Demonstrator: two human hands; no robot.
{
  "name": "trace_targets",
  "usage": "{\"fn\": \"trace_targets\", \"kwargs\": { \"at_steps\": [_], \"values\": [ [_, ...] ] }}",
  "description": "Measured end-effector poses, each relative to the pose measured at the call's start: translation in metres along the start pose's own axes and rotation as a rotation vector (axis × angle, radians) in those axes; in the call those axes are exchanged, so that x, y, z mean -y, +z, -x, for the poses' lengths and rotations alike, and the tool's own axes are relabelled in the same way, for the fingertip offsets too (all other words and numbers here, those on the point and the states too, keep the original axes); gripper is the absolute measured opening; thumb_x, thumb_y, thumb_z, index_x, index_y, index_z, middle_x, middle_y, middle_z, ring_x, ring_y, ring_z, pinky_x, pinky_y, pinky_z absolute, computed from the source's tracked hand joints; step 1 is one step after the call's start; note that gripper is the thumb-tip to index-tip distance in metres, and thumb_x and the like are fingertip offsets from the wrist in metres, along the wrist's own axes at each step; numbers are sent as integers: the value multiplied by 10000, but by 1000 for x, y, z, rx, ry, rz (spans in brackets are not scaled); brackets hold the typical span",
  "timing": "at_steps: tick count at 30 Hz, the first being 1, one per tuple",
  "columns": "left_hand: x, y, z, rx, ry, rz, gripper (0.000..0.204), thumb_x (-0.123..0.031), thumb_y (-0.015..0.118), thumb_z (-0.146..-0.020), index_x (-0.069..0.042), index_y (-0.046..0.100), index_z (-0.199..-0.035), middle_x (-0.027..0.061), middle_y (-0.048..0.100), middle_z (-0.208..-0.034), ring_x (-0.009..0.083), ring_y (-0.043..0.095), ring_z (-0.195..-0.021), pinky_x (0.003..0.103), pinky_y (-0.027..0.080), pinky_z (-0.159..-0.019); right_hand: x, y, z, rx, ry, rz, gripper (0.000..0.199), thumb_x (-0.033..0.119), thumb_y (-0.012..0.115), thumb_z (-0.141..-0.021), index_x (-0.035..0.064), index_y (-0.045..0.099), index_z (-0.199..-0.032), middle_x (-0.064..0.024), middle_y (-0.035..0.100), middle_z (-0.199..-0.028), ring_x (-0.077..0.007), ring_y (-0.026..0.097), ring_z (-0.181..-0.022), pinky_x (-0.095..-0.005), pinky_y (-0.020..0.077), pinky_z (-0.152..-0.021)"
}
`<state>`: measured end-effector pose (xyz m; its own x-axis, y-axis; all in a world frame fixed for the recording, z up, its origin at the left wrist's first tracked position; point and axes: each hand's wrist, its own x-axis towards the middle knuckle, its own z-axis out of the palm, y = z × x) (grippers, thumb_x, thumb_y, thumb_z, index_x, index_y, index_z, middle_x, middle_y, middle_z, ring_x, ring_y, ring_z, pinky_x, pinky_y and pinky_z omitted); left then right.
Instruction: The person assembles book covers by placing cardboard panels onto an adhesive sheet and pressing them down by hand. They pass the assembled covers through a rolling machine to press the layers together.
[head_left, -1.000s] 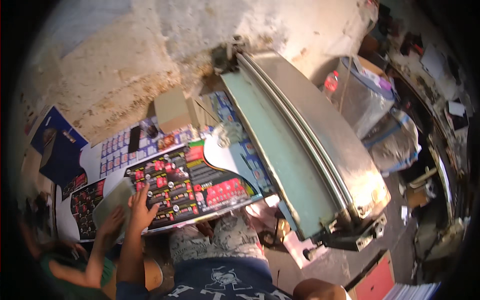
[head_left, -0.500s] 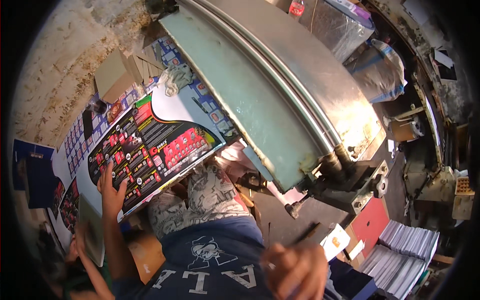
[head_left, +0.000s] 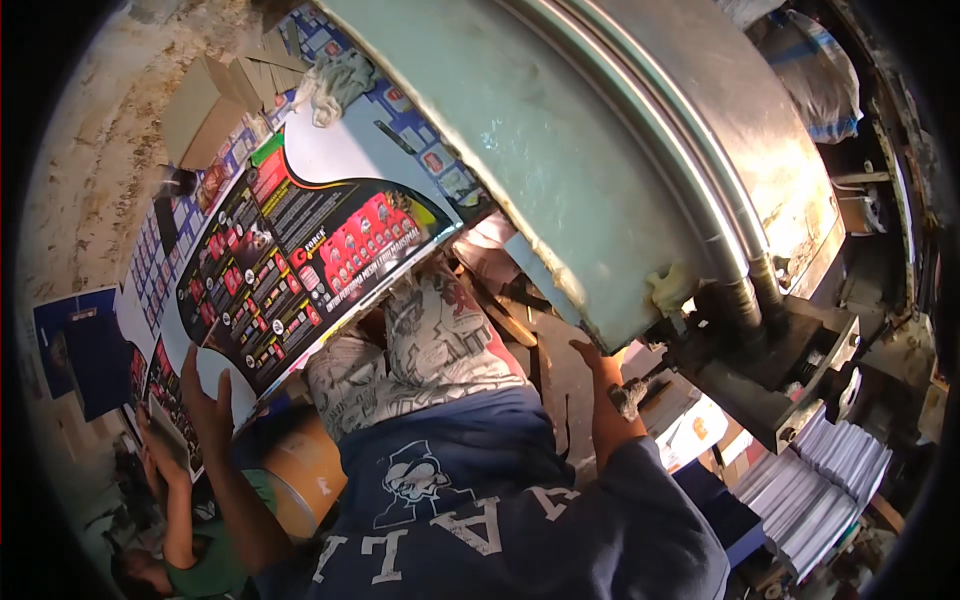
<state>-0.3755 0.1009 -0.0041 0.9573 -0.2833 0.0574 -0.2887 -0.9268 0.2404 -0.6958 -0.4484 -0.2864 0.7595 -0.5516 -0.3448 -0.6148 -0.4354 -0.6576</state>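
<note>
A large black and red printed sheet lies on a stack of similar sheets beside a big green and steel machine. My left hand grips the sheet's near left edge, fingers on top. My right hand reaches up to the lower edge of the machine's green panel, next to a dark metal bracket. Its fingertips are hidden under that edge. My patterned trousers and blue sweatshirt fill the lower middle.
Another person in a green top sits at the lower left, one hand raised to the sheets. A cardboard box and a rag lie at the upper left. Stacks of paper stand at the lower right.
The view has swung closer to the machine. My right arm has risen from the lower edge to the green panel's rim. My left hand stays on the printed sheet's edge.
</note>
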Motion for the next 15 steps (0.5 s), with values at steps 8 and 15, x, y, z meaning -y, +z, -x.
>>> {"fn": "trace_targets", "kwargs": {
  "at_steps": [8, 15],
  "values": [
    [12, 12, 12, 40, 42, 37, 564, -138, 654, -961, 11, 461, -1469, 189, 520, -1469, 346, 484, -1370, 435, 347, -1153, -36, -34, -16, -124, 151, 246, 487, 463, 681, -850, 124, 661, -1200, -148, 700, -1177, -363, 674, -1042, -481, 517, -891],
    [3, 13, -22, -3, 102, 99, 503, -88, 631, -967, -6, 498, -1446, 180, 542, -1443, 318, 524, -1327, 413, 369, -1129, -92, -198, -9, -453, 406, 540, 395, 424, 579, -939, 102, 649, -1157, -180, 705, -1133, -387, 681, -1003, -495, 528, -852]
  ]
}}
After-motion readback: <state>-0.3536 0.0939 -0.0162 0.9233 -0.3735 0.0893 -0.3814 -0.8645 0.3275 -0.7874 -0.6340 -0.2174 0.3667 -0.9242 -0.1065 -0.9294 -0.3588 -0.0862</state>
